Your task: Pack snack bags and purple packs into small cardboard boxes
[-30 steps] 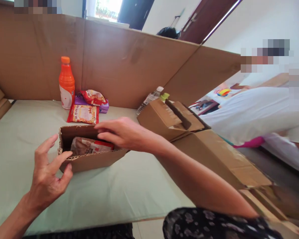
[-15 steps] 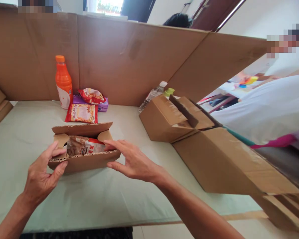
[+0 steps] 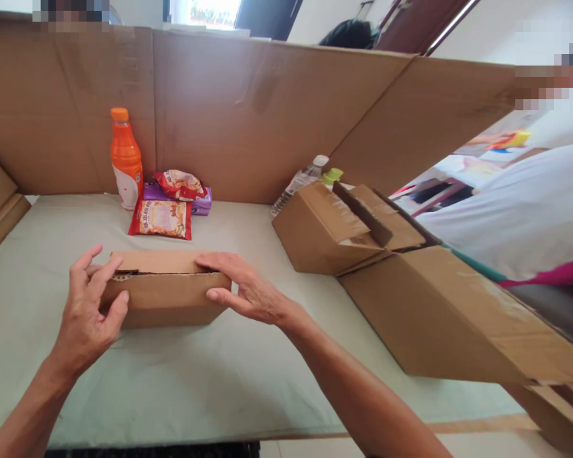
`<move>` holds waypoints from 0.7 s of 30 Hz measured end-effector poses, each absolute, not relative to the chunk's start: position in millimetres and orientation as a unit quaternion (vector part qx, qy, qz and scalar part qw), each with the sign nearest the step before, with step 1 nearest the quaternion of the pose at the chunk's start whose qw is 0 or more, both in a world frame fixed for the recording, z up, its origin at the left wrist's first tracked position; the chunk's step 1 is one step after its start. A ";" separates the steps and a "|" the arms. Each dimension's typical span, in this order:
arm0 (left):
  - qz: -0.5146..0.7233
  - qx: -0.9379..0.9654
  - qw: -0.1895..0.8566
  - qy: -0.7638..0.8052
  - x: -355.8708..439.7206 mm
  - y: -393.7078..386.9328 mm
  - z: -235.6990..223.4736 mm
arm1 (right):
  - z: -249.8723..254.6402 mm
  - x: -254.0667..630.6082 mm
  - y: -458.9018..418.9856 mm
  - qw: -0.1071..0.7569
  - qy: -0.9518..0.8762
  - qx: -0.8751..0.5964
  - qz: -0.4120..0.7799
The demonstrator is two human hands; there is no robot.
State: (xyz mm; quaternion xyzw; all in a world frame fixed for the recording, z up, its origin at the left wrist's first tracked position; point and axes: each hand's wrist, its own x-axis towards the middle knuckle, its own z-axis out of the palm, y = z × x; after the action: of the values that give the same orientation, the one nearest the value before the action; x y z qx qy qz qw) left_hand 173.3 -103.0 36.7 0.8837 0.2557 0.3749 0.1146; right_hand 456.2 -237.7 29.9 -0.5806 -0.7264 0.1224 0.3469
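A small cardboard box (image 3: 167, 299) stands before me on the pale cloth, its top flap (image 3: 157, 261) folded over so that the contents are hidden. At its left end is my left hand (image 3: 88, 305), fingers raised and spread, the thumb against or close to the front wall. My right hand (image 3: 243, 286) holds the right end, fingers over the flap and thumb at the front wall. Behind the box lie a red snack packet (image 3: 162, 219), a second red packet (image 3: 179, 184) and a purple package (image 3: 202, 202). An orange drink bottle (image 3: 125, 162) stands beside them.
Tall cardboard panels (image 3: 267, 108) wall off the back. At the right are an open cardboard box (image 3: 310, 222) and a larger carton (image 3: 424, 318). A clear bottle (image 3: 298, 181) and a green-capped container (image 3: 333, 176) sit behind them. A person in white (image 3: 520, 203) is beyond.
The box's far flap has come down over the opening, hiding the brown and red packet inside. My left fingers have lifted off the rim; my right hand has moved onto the flap.
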 end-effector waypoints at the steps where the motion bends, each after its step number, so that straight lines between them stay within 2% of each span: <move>1: 0.364 0.886 0.116 0.265 174.8 -98.6 34.7 | 25.6 455.5 -240.3 0.350 -0.723 -0.583 0.119; 6: 0.311 0.897 0.180 0.257 177.2 -73.2 21.0 | 20.4 462.6 -237.2 0.325 -0.718 -0.607 0.102; 12: 0.331 0.872 0.232 0.277 173.7 -70.8 11.5 | 21.6 470.9 -217.6 0.281 -0.736 -0.581 0.205; 17: 0.369 0.866 0.217 0.258 186.5 -79.5 8.0 | 25.3 461.5 -243.3 0.254 -0.759 -0.583 0.140; 21: 0.365 0.879 0.252 0.176 243.6 -94.4 4.3 | 18.9 476.6 -304.4 0.293 -0.714 -0.631 0.084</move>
State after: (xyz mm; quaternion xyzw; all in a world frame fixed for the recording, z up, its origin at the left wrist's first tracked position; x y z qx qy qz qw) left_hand 243.6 -94.4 4.3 0.8790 0.1760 0.3648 0.2516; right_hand 476.6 -304.4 18.9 -0.6307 -0.7137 0.0838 0.2930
